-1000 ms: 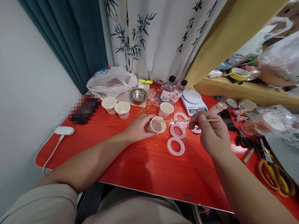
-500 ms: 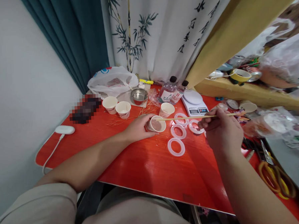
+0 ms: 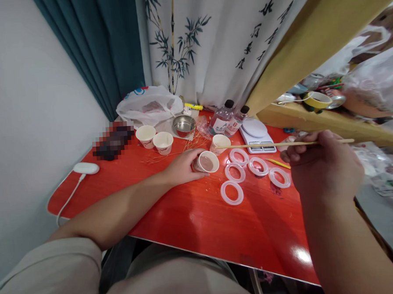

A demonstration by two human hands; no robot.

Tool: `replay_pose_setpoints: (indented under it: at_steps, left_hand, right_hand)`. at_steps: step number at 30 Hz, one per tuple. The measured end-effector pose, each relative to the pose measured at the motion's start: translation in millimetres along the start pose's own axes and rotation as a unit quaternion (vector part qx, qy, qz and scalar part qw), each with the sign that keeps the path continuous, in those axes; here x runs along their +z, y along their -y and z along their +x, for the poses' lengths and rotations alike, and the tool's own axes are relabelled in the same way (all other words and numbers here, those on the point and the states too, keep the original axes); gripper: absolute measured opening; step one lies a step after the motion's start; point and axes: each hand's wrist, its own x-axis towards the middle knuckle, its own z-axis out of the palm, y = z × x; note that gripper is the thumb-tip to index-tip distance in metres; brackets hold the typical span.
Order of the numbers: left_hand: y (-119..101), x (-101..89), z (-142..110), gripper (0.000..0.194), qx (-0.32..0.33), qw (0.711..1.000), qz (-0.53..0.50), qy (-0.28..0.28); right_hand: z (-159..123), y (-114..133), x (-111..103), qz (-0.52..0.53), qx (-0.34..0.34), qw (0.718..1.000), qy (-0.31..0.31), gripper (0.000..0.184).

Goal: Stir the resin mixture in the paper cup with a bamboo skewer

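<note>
My left hand [image 3: 186, 167] is wrapped round a paper cup [image 3: 208, 162], tilted toward me, with a pinkish-brown liquid inside. Between the fingers of my right hand [image 3: 322, 158] is a long thin wooden stick [image 3: 265, 145], held level. Its left end lies above the rim of another paper cup [image 3: 220, 144] behind the held one; whether it touches cannot be made out. Several pink-white ring moulds [image 3: 232, 193] lie on the red table between my hands. A yellow pointed tool [image 3: 278, 163] rests beside them, left of my right hand.
Two paper cups [image 3: 163, 143], a metal bowl [image 3: 184, 125] and a plastic bag [image 3: 148, 108] stand at the back left. Bottles marked A [image 3: 220, 123] and B [image 3: 235, 124] stand near a white kitchen scale [image 3: 258, 135]. A white corded device [image 3: 85, 168] lies at the left edge.
My right hand has moved right and slightly up, drawing the stick out of the held cup. A ring mould and the yellow tool are uncovered. My left hand keeps its hold.
</note>
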Motion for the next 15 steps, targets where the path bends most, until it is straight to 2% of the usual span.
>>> replay_pose_setpoints:
  at_steps: [4, 6, 8, 11, 13, 15]
  left_hand:
    - [-0.7, 0.0, 1.0, 0.061, 0.005, 1.0, -0.001, -0.003]
    - [-2.0, -0.5, 1.5, 0.059, 0.008, 1.0, 0.003, 0.004]
    - [-3.1, -1.1, 1.7, 0.058, 0.01, 1.0, 0.01, 0.013]
    - [-3.1, -1.2, 1.4, 0.057, 0.012, 1.0, 0.02, 0.018]
    - [-2.1, -0.5, 1.1, 0.057, 0.013, 0.999, 0.024, 0.019]
    - [-1.3, 0.3, 0.9, 0.058, 0.012, 0.999, 0.026, 0.018]
  right_hand:
    - [-6.1, -9.9, -2.0, -0.03, -0.039, 0.998, 0.031, 0.02]
    - [-14.2, -19.6, -2.5, -0.064, -0.045, 0.995, 0.066, 0.021]
    - [-24.0, -29.0, -2.7, -0.128, -0.047, 0.981, 0.139, 0.026]
    - [-36.7, -38.8, -3.1, -0.234, -0.076, 0.944, 0.219, 0.036]
    - [-41.9, -43.1, -3.5, -0.249, -0.055, 0.939, 0.231, 0.037]
    - [-44.4, -46.8, -3.6, -0.21, -0.001, 0.956, 0.204, 0.034]
